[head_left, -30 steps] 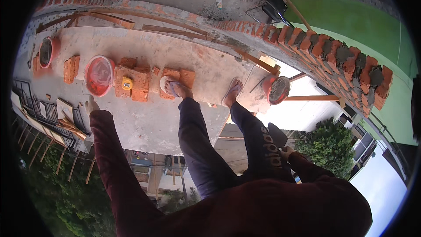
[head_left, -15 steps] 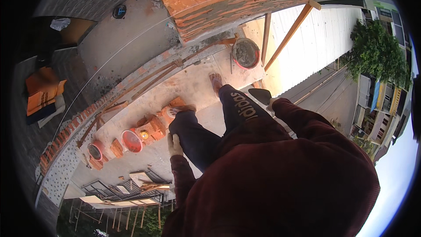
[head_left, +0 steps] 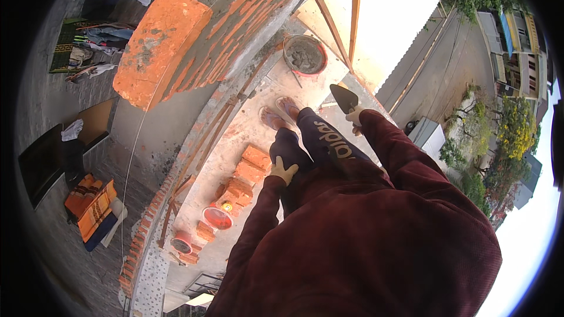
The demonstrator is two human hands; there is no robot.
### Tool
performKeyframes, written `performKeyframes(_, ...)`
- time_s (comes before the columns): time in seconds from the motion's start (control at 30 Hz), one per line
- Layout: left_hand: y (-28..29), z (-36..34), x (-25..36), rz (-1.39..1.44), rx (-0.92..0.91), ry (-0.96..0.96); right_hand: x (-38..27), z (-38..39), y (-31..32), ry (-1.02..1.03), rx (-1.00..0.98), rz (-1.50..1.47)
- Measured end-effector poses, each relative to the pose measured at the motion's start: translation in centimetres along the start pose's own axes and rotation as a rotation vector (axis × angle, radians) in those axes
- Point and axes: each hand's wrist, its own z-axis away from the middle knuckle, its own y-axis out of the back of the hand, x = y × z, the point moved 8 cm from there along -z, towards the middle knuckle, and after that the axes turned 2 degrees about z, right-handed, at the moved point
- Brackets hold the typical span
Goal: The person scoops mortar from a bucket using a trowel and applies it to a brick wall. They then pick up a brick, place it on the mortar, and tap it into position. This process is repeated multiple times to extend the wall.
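trowel (head_left: 344, 97) gripped in right hand (head_left: 355, 115), long axis running ahead and leftward from the fist, roughly toward mortar bucket (head_left: 312, 74); that hand nearer the bucket. left hand (head_left: 285, 170) empty, thumb spread, resting on trouser leg (head_left: 288, 146).

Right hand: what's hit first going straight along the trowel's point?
Likely the bucket nearest the trowel, in line with its tip; depth is unclear, so the right hand may pass above it.

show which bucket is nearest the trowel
The bucket of grey mortar just beyond the feet; the red-lined bucket and the one past it stand farther from the trowel, among bricks.
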Motion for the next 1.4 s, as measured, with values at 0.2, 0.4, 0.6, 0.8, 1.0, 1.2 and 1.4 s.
performKeyframes(0.2,0.5,-4.2,-0.8,-0.244,0.077,0.235,-5.1,-8.8,1.1,0.11,-0.046,-0.029)
performKeyframes(0.4,2.3,-5.1,0.8,-0.391,0.208,0.159,-8.4,-28.8,-4.7,-0.041,-0.159,-0.353)
performKeyframes(0.6,1.7,-7.2,4.4,-0.429,0.341,0.052,-15.4,-41.4,-3.8,0.294,0.024,0.172)
performKeyframes(0.8,0.0,-8.2,4.4,-0.403,0.362,-0.021,-23.0,-38.6,-6.6,0.522,0.303,0.827)
performKeyframes(1.0,-0.3,-7.7,5.3,-0.418,0.36,-0.033,-16.1,-33.4,-5.0,0.408,0.558,0.666)
performKeyframes(1.2,-0.2,-8.0,5.2,-0.386,0.376,-0.027,-17.8,-25.7,5.5,0.76,0.733,0.765)
performKeyframes(1.4,-1.2,-7.9,4.4,-0.36,0.391,-0.006,-24.4,-37.0,0.4,0.679,0.364,1.088)
